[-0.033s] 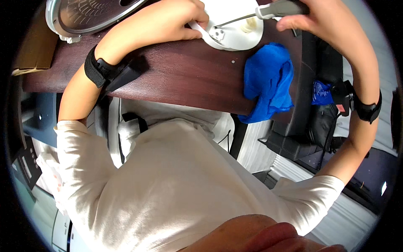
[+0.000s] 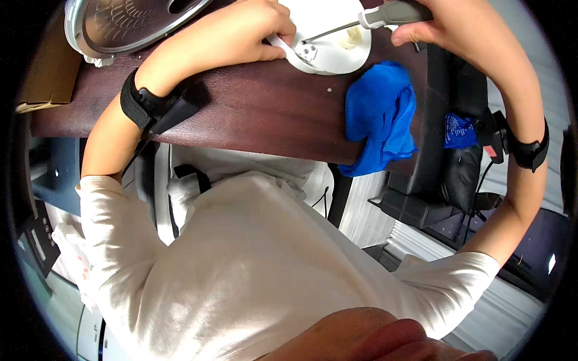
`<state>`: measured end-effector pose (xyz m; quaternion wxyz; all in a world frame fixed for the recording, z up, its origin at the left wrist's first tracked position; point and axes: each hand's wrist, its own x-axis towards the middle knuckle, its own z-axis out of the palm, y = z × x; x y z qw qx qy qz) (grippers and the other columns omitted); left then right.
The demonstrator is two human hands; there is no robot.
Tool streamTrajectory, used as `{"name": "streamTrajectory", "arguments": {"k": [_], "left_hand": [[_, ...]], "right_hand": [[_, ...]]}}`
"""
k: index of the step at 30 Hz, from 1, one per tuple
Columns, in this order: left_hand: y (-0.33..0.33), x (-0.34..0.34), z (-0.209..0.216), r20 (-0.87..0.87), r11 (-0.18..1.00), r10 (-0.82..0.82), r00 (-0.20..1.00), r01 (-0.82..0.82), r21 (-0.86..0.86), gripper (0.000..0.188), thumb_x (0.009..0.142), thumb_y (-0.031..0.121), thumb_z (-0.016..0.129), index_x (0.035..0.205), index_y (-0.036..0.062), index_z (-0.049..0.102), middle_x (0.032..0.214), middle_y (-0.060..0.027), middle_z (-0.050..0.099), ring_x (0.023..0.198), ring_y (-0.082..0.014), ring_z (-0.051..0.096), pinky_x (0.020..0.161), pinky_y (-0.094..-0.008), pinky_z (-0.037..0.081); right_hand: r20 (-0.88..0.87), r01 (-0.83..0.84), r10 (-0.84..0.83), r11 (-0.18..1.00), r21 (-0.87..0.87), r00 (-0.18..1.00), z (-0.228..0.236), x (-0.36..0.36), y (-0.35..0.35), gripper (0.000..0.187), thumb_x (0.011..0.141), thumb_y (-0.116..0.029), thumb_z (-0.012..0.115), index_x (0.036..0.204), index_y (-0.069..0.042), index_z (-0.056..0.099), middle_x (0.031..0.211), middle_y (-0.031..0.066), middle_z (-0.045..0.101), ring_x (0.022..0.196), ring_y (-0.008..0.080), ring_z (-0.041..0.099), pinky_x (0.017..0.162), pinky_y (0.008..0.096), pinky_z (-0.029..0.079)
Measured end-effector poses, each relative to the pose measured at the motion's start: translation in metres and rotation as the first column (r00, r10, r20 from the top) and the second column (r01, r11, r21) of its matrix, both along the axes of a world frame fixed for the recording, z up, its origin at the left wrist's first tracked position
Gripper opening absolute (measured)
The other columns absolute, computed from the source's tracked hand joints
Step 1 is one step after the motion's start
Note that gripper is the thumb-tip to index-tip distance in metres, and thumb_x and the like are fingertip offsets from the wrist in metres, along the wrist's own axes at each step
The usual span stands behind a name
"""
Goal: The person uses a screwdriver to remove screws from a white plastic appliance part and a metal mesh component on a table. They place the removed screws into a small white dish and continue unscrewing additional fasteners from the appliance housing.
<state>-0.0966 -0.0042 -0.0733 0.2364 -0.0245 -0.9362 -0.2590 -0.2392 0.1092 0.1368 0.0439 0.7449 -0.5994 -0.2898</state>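
My left hand (image 2: 256, 30) is closed, its thumb and fingers pinching the raised edge of a white plastic part (image 2: 337, 65) at the top of the view. In my right hand (image 2: 442, 27) is a screwdriver (image 2: 390, 15) with a grey and white handle; some of those fingers are cut off by the upper edge. Its thin shaft slants down to the left, and the tip meets or nearly meets a small metal bracket (image 2: 307, 52) with holes on the white part. A pale translucent piece (image 2: 349, 39) sits beside the shaft.
A blue cloth (image 2: 382, 108) hangs over the front edge of the dark brown table (image 2: 259, 114). One small screw (image 2: 329, 89) lies near the white part. At far left are a round metal-faced appliance part (image 2: 129, 30) and a cardboard box (image 2: 51, 81).
The whole view has shifted slightly, with things sitting a little further left. The white part and the screwdriver tip are slightly lower. Both hands keep their holds.
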Motion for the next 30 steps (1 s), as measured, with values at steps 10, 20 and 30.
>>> {"name": "streamTrajectory", "arguments": {"k": [10,20,30], "left_hand": [[-0.006,0.001,-0.011,-0.042,0.999,-0.015,0.999,0.017,0.033,0.015,0.075,0.007,0.073,0.084,-0.0006,0.063,0.086,-0.0140,0.062,0.089,-0.0331,0.059,0.082,-0.0405,0.048],[-0.006,0.004,-0.004,-0.006,1.000,0.023,1.000,-0.023,-0.007,0.020,0.081,0.014,0.070,0.094,-0.0002,0.064,0.092,-0.0160,0.063,0.089,-0.0321,0.061,0.082,-0.0409,0.048],[-0.011,-0.013,-0.020,0.129,0.724,0.553,0.823,-0.551,0.414,0.083,0.082,0.022,0.063,0.141,-0.0186,0.020,0.138,-0.0428,0.036,0.135,-0.0461,0.036,0.115,-0.0407,0.029]], "right_hand": [[-0.417,-0.088,0.177,0.971,0.223,0.892,-0.013,-0.019,-0.016,0.044,0.086,-0.044,0.063,0.090,-0.001,0.056,0.074,0.0132,0.064,0.070,0.0324,0.066,0.066,0.0413,0.053],[-0.464,-0.151,0.248,0.960,0.236,0.851,-0.007,0.020,-0.017,0.033,0.090,-0.037,0.062,0.090,-0.004,0.058,0.077,0.0118,0.065,0.072,0.0316,0.067,0.066,0.0406,0.053],[-0.146,-0.401,0.397,0.916,0.003,0.906,-0.035,-0.046,0.001,0.038,0.080,-0.027,0.073,0.108,-0.004,0.059,0.081,0.0172,0.064,0.076,0.0352,0.065,0.068,0.0430,0.051]]}}
